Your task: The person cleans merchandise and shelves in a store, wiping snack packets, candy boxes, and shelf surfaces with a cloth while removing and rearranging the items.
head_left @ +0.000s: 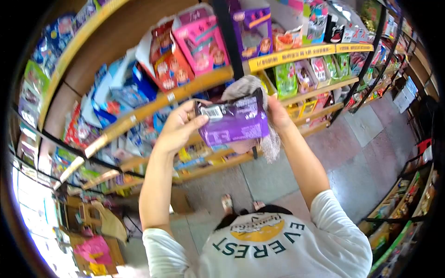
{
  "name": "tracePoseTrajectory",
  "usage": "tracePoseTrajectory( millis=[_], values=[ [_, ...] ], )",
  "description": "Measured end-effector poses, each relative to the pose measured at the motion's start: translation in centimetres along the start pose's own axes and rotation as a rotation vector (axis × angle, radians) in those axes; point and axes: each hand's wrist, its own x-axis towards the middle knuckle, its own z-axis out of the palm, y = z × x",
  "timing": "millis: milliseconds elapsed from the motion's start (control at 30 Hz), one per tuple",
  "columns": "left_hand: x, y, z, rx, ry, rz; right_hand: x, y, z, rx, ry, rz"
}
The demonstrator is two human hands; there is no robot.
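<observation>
A purple and black snack packet [234, 123] is held up in front of the shelves, its barcode label facing me at the upper left. My left hand [178, 124] grips its left end, thumb on the front and fingers behind. A grey cloth [271, 146] drapes behind the packet and down past its right end. My right hand [278, 115] is closed on this cloth at the packet's right side; its fingertips are hidden behind cloth and packet.
Packed snacks fill the tiered shelves ahead, with a pink box [201, 41], a purple box [251, 32] and green packets [286, 78]. A black post [230, 41] divides them. More shelving [398, 222] stands right. A pink bag [94, 250] lies lower left.
</observation>
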Motion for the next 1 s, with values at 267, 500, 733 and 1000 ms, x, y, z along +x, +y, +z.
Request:
tracePoseTrajectory(
  millis=[267,500,733,1000],
  values=[
    [-6.9,-2.2,-0.7,0.054,0.270,-0.149,-2.3,3.4,4.7,-0.220,-0.070,0.179],
    [-12.6,-4.8,-2.2,-0.144,0.389,-0.117,-3.2,5.6,9.1,-0.315,-0.063,0.189],
    [-23.3,-10.1,-1.0,-0.537,0.593,-0.084,-6.8,8.3,17.7,-1.431,-0.651,-0.634],
    [-28.5,-12.7,-2.6,-0.738,0.925,0.078,-8.4,12.3,17.7,-1.416,-0.619,-0.346]
  ],
)
